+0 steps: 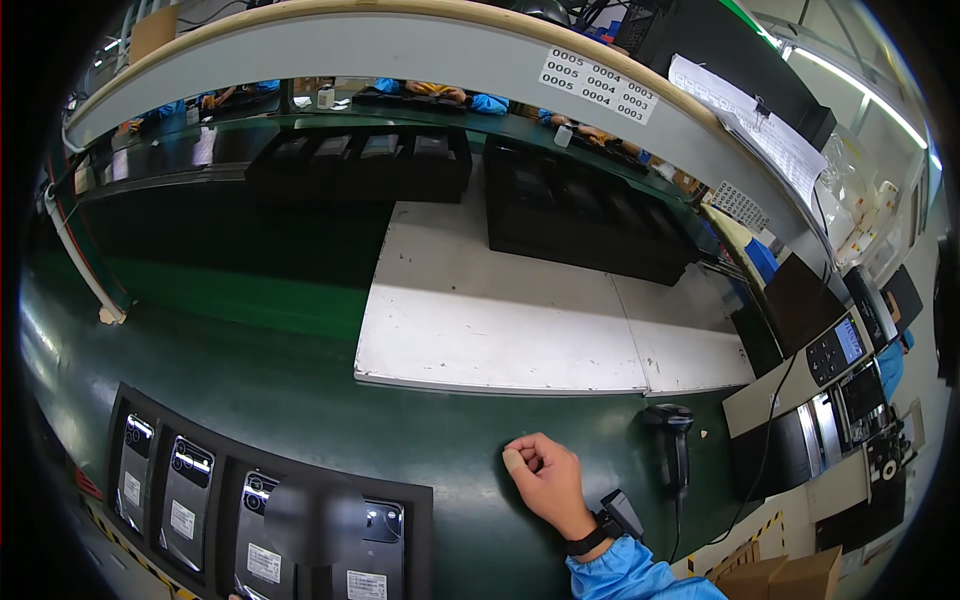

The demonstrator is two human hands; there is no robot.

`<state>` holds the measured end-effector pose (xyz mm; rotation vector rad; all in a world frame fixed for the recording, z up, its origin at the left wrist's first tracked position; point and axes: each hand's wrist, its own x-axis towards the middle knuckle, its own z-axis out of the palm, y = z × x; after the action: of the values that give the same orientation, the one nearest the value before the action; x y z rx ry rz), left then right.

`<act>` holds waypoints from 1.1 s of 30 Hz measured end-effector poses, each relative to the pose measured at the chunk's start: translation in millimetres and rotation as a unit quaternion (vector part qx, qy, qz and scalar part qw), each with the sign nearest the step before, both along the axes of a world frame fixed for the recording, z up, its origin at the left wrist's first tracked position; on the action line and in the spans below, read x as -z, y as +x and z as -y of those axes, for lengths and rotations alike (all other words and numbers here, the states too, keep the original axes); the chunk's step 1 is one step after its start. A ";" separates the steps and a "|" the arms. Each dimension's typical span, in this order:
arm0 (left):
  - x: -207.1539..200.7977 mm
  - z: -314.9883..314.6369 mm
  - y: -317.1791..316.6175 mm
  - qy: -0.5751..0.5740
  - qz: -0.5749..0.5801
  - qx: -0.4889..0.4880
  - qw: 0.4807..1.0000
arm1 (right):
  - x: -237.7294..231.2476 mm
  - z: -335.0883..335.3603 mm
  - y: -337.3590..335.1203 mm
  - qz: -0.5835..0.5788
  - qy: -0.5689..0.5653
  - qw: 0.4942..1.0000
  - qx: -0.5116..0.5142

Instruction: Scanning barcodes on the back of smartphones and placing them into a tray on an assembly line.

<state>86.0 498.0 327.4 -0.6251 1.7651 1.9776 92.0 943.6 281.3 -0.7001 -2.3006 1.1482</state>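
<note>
My right hand [548, 482] rests on the green tabletop, its fingers curled into a loose fist with nothing seen in them. A black wristband [588, 542] with a small dark device [622, 513] sits at that wrist, above a blue sleeve [640, 575]. At the lower left, a black foam tray [421, 530] holds several dark smartphones [187, 490] with their backs up, camera bumps at the top and white labels lower down. A blurred patch hides part of the tray. Only a sliver of what looks like my left hand [235, 597] shows at the tray's lower edge; its fingers are hidden.
A black handheld scanner [670, 440] lies right of my right hand, its cable trailing down. White boards [500, 320] lie ahead, with two more black trays [590, 225] [355, 180] beyond. A label printer [800, 400] stands at the right. A shelf [400, 40] crosses above; co-workers' hands show behind it.
</note>
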 end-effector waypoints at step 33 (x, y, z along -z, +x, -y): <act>-1.9 12.0 -8.2 -0.107 0.013 0.093 0.990 | 1.1 0.6 -0.9 -0.001 0.013 1.000 0.005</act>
<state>77.9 486.1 329.3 -0.5279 1.9603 1.6633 91.2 943.1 280.2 -0.7000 -2.3027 1.1132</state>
